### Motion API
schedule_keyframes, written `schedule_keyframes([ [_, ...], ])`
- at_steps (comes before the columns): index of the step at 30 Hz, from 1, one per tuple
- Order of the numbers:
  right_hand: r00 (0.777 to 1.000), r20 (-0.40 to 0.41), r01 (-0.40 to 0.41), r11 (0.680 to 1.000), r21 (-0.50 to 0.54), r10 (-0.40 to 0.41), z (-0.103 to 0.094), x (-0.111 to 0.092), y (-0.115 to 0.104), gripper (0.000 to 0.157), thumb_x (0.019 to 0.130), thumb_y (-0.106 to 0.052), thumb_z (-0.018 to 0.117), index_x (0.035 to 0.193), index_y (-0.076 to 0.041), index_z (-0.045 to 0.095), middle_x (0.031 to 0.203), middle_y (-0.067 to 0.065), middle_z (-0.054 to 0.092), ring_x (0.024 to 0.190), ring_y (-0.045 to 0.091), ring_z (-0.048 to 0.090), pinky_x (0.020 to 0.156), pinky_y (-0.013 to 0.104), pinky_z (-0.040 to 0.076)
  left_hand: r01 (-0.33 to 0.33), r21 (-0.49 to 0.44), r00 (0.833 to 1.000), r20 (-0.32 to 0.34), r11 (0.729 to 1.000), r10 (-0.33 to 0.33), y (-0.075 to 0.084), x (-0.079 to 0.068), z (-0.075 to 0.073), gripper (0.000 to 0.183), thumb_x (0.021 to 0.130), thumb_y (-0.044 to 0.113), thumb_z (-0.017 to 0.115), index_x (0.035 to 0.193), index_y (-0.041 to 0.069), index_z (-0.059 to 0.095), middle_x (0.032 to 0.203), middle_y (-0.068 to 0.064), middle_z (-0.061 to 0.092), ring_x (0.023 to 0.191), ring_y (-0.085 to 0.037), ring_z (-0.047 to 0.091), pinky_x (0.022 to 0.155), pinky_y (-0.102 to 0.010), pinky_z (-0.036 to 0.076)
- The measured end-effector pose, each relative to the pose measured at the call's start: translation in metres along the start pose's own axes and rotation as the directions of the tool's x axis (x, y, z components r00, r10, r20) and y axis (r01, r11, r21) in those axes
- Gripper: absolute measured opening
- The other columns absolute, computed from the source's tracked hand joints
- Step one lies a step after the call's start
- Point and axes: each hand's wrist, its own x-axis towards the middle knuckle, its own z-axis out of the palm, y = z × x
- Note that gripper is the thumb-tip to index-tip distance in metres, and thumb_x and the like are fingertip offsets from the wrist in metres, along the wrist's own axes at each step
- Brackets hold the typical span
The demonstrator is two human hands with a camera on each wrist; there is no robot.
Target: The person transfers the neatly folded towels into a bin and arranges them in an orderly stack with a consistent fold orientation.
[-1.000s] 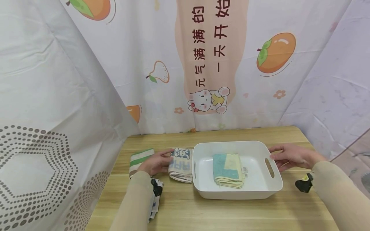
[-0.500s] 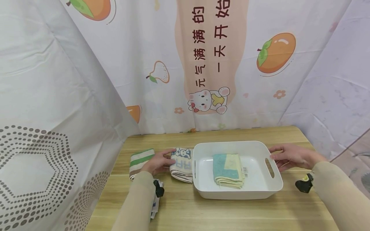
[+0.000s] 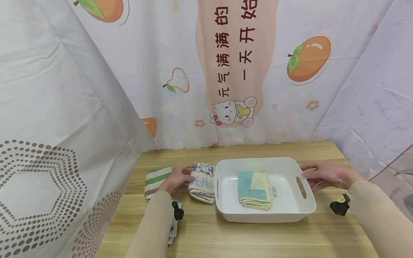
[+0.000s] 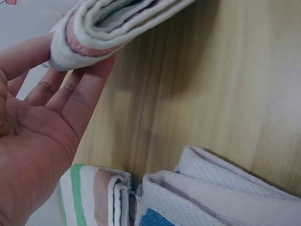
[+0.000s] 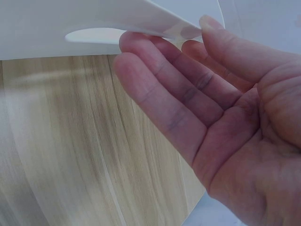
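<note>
My left hand (image 3: 176,178) holds the left edge of a folded white towel (image 3: 202,186) with a blue bunny and letters, thumb on one side and fingers on the other. In the left wrist view its layered edge (image 4: 113,28) shows a pink band, with a shadow on the wood below. Just right of it stands a white plastic basket (image 3: 258,218) with a folded teal and yellow towel (image 3: 253,190) inside. My right hand (image 3: 327,174) grips the basket's right rim beside the handle slot; in the right wrist view the thumb sits at the rim (image 5: 176,19), fingers against the outer wall.
A green, white and brown striped towel (image 3: 158,178) lies left of my left hand. Another folded towel (image 3: 173,229), whitish with blue, is partly hidden under my left forearm. Printed curtains (image 3: 180,118) hang behind and beside the wooden table (image 3: 258,240).
My left hand has shifted a little to the right, and the bunny towel in it has tilted and risen slightly. The right hand and the basket have stayed put.
</note>
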Motion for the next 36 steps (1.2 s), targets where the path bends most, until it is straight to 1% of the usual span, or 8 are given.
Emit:
schedule_keyframes([
  [2,1.000,0.001,-0.001,1.000,0.000,0.001,0.000,0.000,0.000,0.053,0.096,-0.015,0.051,0.137,0.011,0.028,0.097,0.028,0.063,0.085,0.037,0.064,0.075,0.050,0.051,-0.031,0.016,1.000,-0.007,0.999,0.031,0.001,0.000,-0.001,0.058,0.083,0.004,0.067,0.134,0.026,0.049,0.123,-0.014,0.052,0.095,-0.027,0.061,0.082,-0.050,0.048],
  [7,1.000,-0.002,-0.005,1.000,-0.001,0.005,0.000,-0.001,0.000,0.053,0.096,-0.015,0.051,0.137,0.011,0.029,0.099,0.029,0.063,0.087,0.037,0.064,0.076,0.050,0.051,-0.083,-0.012,0.996,-0.012,0.996,0.083,0.008,0.001,-0.001,0.056,0.083,0.004,0.067,0.132,0.026,0.051,0.123,-0.013,0.052,0.099,-0.028,0.058,0.082,-0.051,0.047],
  [11,1.000,-0.002,-0.004,1.000,0.000,0.004,0.000,-0.001,0.000,0.052,0.096,-0.015,0.051,0.136,0.010,0.030,0.099,0.029,0.063,0.087,0.037,0.064,0.076,0.050,0.051,-0.098,-0.014,0.995,-0.033,0.995,0.097,0.019,-0.003,0.000,0.055,0.084,0.004,0.066,0.132,0.026,0.052,0.124,-0.011,0.051,0.099,-0.028,0.057,0.077,-0.046,0.050],
  [14,1.000,-0.003,-0.003,1.000,-0.003,0.003,0.000,-0.001,0.000,0.052,0.096,-0.016,0.051,0.136,0.010,0.031,0.098,0.029,0.063,0.086,0.037,0.064,0.076,0.050,0.051,-0.093,-0.017,0.994,-0.060,0.995,0.092,0.026,-0.004,-0.001,0.054,0.083,0.005,0.067,0.130,0.029,0.053,0.126,-0.009,0.050,0.101,-0.028,0.056,0.075,-0.044,0.052],
  [18,1.000,-0.002,-0.003,1.000,-0.004,0.003,0.000,-0.001,0.000,0.053,0.096,-0.016,0.051,0.136,0.010,0.030,0.097,0.028,0.063,0.085,0.037,0.064,0.075,0.050,0.051,-0.098,-0.059,0.992,-0.087,0.993,0.092,0.034,-0.003,-0.003,0.054,0.082,0.003,0.068,0.127,0.032,0.056,0.126,-0.007,0.050,0.101,-0.028,0.057,0.076,-0.046,0.051],
  [21,1.000,0.002,-0.002,1.000,-0.001,0.002,0.000,-0.001,0.000,0.052,0.096,-0.015,0.050,0.137,0.011,0.029,0.098,0.028,0.063,0.086,0.037,0.064,0.076,0.049,0.051,-0.117,-0.090,0.989,-0.105,0.989,0.108,0.041,-0.003,-0.003,0.055,0.081,0.003,0.068,0.126,0.033,0.057,0.126,-0.007,0.051,0.101,-0.029,0.057,0.077,-0.046,0.051],
  [29,1.000,0.003,-0.001,1.000,0.000,0.001,-0.002,0.000,0.001,0.052,0.097,-0.015,0.050,0.137,0.011,0.028,0.097,0.028,0.063,0.086,0.037,0.064,0.076,0.050,0.051,-0.154,-0.097,0.977,-0.164,0.983,0.137,0.054,-0.007,-0.003,0.052,0.081,0.008,0.068,0.124,0.036,0.057,0.127,-0.002,0.049,0.105,-0.028,0.055,0.079,-0.044,0.050],
  [36,1.000,0.003,-0.001,1.000,-0.005,0.001,-0.001,-0.001,0.001,0.052,0.097,-0.016,0.050,0.137,0.011,0.029,0.097,0.029,0.063,0.085,0.037,0.064,0.075,0.049,0.051,-0.191,-0.080,0.967,-0.189,0.978,0.174,0.069,-0.011,-0.002,0.049,0.084,0.008,0.064,0.124,0.035,0.056,0.127,-0.001,0.047,0.106,-0.028,0.053,0.080,-0.043,0.051],
])
